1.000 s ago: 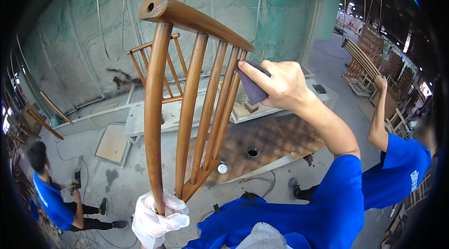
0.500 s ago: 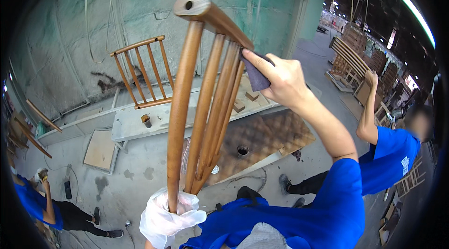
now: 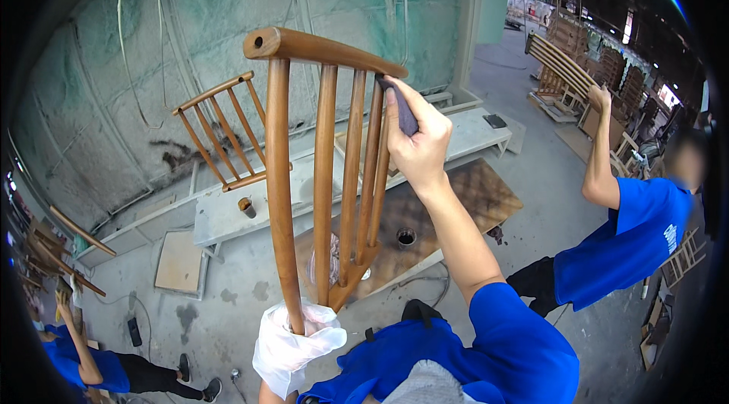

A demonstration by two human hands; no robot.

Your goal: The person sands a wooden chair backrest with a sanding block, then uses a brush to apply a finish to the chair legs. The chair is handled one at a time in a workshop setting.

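Upright before me is a brown wooden spindle chair back (image 3: 325, 130), with several round slats and a curved top rail that has a hole in its end. My left hand (image 3: 300, 343), wrapped in a loose white plastic covering, grips its lower end; the fingers are mostly hidden by the plastic. Up by the far end of the top rail, my right hand (image 3: 421, 138) is bare and pinches a dark purple-grey sanding pad (image 3: 405, 109). The pad sits against the top of the farthest slats, just under the rail.
A similar chair back (image 3: 220, 134) hangs by the green-stained wall. Below stand a pale bench (image 3: 216, 222) with a brown cup (image 3: 247, 207) and a low brown board (image 3: 486, 203) with a dark cup (image 3: 406, 238). Co-workers in blue are at right (image 3: 623, 244) and lower left (image 3: 106, 370).
The chair back has turned so its slats spread apart and its top rail sits lower and further left. My right hand has moved slightly left with the pad, still under the rail.
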